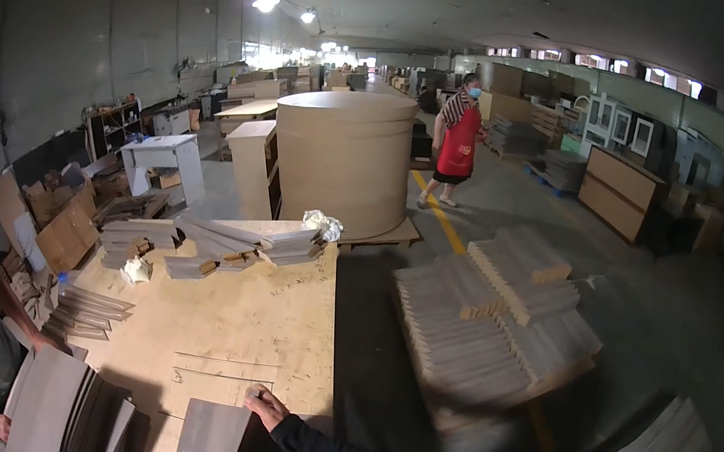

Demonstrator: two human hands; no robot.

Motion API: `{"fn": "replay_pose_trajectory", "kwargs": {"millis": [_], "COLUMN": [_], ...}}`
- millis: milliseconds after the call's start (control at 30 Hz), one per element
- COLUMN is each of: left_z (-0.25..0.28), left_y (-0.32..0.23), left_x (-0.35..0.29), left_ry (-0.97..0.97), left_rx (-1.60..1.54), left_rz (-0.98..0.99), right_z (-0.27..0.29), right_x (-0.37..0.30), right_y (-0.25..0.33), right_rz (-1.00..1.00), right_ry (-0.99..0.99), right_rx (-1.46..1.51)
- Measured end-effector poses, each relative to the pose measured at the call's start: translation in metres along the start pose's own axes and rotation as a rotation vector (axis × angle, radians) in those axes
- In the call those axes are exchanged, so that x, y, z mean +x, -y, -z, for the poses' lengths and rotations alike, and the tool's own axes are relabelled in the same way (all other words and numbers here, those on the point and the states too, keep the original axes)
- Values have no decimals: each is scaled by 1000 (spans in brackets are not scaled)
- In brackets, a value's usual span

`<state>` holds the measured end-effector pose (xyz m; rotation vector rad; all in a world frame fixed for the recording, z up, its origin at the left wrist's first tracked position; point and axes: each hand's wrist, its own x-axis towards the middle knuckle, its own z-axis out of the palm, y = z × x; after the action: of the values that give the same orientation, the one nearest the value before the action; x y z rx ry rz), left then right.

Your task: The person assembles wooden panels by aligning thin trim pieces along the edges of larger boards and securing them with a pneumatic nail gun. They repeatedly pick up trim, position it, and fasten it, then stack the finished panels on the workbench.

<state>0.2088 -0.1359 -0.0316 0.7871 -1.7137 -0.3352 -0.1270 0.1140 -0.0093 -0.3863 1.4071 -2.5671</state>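
Observation:
From the lower right my dark-sleeved right arm reaches over the table, and my right hand (266, 407) is closed at the top corner of a grey-brown board (208, 442). The board's lower part runs out of the picture, and a darker grey-brown surface lies beside it under my arm. Thin pencil lines mark the plywood tabletop (269, 325) just beyond my fingers. My left hand is not in view. At the left, a co-worker's hands hold a bundle of grey-brown boards (50, 399) upright at the table's edge.
Loose grey-brown strips (221, 241) and crumpled white wads (136, 271) lie on the tabletop's far part. A large brown cylinder (339, 160) stands behind. To the right, stacked boards (500, 316) fill a low platform. A person in a red apron (460, 137) stands in the aisle.

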Motion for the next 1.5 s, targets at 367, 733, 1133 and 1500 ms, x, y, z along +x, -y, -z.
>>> {"fn": "replay_pose_trajectory", "kwargs": {"millis": [367,733,1133,1500], "left_z": [49,135,124,216], "left_y": [27,63,9,59], "left_x": [-15,-64,-83,-101], "left_ry": [-28,-114,-428,-233], "left_rx": [125,256,109,202], "left_rz": [27,87,386,720], "right_z": [21,25,72,96], "right_x": [21,2,41,55], "right_y": [-72,-5,-53,-57], "right_rz": [16,37,-100,-203], "right_ry": [-80,118,121,142], "right_rx": [-195,-111,-395,-194]}}
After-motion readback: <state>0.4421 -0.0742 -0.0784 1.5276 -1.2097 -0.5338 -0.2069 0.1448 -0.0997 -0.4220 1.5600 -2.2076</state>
